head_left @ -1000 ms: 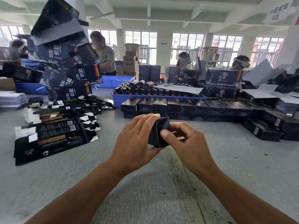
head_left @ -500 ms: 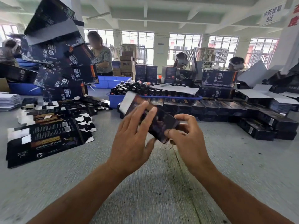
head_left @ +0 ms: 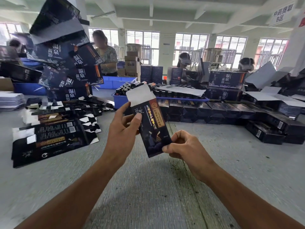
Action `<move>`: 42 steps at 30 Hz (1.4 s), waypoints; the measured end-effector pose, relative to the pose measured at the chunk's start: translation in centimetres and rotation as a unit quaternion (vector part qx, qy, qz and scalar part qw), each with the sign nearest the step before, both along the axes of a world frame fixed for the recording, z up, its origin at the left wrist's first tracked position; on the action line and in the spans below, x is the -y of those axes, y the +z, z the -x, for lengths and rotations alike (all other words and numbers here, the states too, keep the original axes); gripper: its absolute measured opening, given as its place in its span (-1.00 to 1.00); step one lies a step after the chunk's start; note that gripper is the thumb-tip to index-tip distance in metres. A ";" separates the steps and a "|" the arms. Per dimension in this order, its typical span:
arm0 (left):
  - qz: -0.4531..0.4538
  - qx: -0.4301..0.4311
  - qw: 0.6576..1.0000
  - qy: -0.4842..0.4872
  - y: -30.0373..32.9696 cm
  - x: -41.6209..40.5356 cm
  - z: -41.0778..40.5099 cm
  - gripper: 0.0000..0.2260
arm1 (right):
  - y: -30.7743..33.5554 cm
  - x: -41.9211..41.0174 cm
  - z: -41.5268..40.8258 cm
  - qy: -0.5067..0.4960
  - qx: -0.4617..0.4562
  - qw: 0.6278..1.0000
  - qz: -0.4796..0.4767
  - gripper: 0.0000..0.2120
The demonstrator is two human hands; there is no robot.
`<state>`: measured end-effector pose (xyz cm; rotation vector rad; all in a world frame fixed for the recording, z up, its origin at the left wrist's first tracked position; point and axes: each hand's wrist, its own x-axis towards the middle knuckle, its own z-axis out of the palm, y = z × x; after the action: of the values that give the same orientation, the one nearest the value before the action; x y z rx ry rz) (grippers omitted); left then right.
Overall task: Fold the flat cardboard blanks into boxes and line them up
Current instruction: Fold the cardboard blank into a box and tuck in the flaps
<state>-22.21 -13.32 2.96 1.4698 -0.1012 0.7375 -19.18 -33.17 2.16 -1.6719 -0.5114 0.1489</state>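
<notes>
Two hands hold one dark printed carton (head_left: 152, 128): left hand (head_left: 122, 131) pinches its upper edge, right hand (head_left: 183, 147) its lower corner; probably light, creasable card.

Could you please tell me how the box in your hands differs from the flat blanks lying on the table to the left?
The box is opened into a sleeve, top flap raised; the flat blanks are unfolded.
The box is held tilted in the air by the left hand and the right hand; the blanks lie stacked on the table.
Both show dark printed card with white undersides.
</notes>
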 end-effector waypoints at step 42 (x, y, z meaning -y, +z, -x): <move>-0.157 0.036 0.986 -0.039 0.3 1.6 1.6 -0.89 | 2.3 0.4 1.2 -0.039 0.188 0.974 -0.121 -0.75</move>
<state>-23.81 -14.93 3.25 1.7287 -0.3408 0.7340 -20.40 -33.52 4.43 -1.4813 -0.7155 -0.2852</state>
